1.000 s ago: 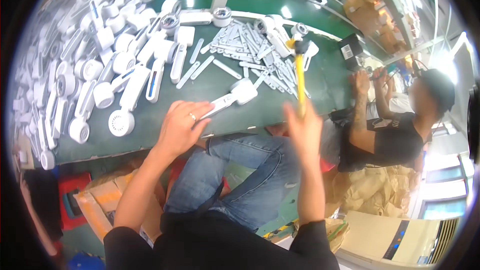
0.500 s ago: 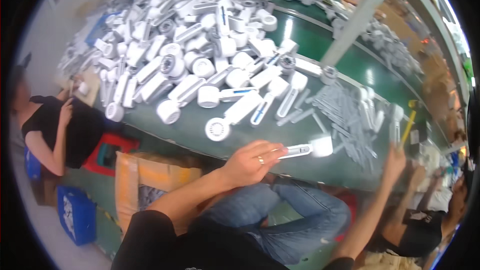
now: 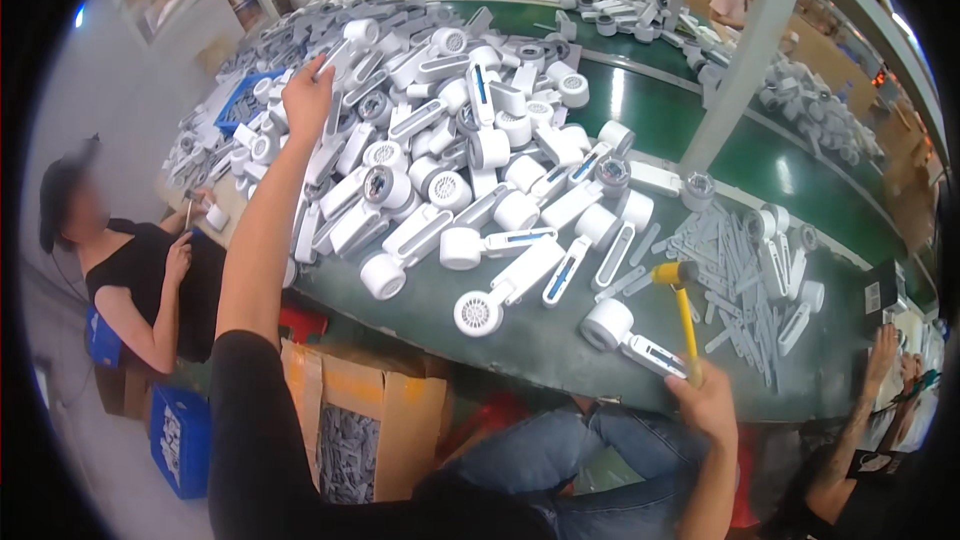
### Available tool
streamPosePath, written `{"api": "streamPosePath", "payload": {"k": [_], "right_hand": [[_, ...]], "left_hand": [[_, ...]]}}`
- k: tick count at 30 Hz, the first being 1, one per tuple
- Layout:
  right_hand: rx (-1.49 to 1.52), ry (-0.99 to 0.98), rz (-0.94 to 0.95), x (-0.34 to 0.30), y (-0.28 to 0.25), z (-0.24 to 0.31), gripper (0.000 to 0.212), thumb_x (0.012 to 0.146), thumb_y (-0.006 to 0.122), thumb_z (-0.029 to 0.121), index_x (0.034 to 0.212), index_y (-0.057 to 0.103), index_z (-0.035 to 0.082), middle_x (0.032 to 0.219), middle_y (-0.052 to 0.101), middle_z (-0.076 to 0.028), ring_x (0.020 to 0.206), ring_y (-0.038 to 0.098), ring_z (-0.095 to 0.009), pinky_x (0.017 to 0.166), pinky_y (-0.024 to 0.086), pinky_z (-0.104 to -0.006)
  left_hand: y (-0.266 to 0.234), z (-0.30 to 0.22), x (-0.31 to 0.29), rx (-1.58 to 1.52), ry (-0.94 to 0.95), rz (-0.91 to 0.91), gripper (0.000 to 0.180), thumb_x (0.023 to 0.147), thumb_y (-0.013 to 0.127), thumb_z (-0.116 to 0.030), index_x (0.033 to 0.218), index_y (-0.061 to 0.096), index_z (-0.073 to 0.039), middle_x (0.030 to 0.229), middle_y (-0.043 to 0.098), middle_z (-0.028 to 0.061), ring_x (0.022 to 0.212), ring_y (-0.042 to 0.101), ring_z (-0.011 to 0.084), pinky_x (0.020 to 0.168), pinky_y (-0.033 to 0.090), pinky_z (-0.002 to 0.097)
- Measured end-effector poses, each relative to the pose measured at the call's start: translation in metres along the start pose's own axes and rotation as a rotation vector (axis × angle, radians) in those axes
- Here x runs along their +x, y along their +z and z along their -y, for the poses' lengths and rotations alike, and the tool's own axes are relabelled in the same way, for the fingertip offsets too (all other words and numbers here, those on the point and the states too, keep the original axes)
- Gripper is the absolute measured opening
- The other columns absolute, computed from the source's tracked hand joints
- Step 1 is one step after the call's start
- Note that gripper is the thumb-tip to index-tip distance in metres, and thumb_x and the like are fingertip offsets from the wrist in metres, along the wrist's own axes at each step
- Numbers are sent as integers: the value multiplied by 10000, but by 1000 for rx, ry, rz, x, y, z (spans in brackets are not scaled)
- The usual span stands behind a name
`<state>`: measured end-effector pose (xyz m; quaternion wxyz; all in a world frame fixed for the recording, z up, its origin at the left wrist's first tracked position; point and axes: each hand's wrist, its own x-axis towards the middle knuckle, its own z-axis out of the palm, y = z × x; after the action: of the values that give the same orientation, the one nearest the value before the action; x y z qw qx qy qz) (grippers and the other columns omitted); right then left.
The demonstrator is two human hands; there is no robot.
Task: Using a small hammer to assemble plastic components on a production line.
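Note:
My left arm stretches to the far left of the pile. There my left hand (image 3: 306, 98) is closed, its fingertips on the handle end of a white handheld fan (image 3: 358, 36). At the near right my right hand (image 3: 706, 402) is wrapped round the yellow handle of a small hammer (image 3: 687, 325), whose yellow and dark head points up and away from me. Under the hammer lies another white handheld fan (image 3: 608, 326). Its handle end meets the fingers of my right hand; whether they also grip it, I cannot tell.
A heap of white fans (image 3: 445, 190) covers the green table (image 3: 520, 365). Grey strips (image 3: 730, 290) lie at the right, beside several fans. A cardboard box (image 3: 415, 430) of grey parts stands below the edge. A person (image 3: 135, 270) works at the left; a post (image 3: 745, 60) rises behind.
My left hand has let go of the fan it held near the front edge and moved to the far left of the pile. My right hand has come toward the middle with the hammer.

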<state>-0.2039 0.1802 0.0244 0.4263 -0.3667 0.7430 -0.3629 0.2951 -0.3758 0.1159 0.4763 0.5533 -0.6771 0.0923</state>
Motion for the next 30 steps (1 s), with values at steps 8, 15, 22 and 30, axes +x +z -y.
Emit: {"api": "streamPosePath", "payload": {"k": [8,15,22,30], "right_hand": [[-77,-9,55,5,-2,2,464,976,772,222,1403,674,67,670,589,12,472,515,-96,444,405,-291],[432,-55,-127,2,-19,10,562,1030,725,229,1517,553,7,602,451,79,427,402,-38,386,319,-238],[552,-51,-478,-7,-26,2,435,1058,696,259,1389,614,-12,626,394,70,448,340,-49,415,303,-253],[686,-92,-615,-16,-50,-9,379,1055,697,251,1327,633,-4,631,402,58,454,361,-62,417,329,-262]], "left_hand": [[62,52,59,442,205,201,619,910,782,-399,1379,685,-6,1334,697,283,1267,647,441,1095,498,507],[-15,-139,-113,-362,486,579,428,961,721,-72,1387,688,-69,1438,678,159,1367,617,347,1142,475,438],[-7,-338,-260,-641,949,800,328,874,788,-65,1201,762,-66,1154,758,131,1095,692,354,952,559,452],[99,-436,-308,-671,917,1058,308,902,809,-275,1150,816,-94,1038,721,126,1077,680,347,932,559,463]]}}
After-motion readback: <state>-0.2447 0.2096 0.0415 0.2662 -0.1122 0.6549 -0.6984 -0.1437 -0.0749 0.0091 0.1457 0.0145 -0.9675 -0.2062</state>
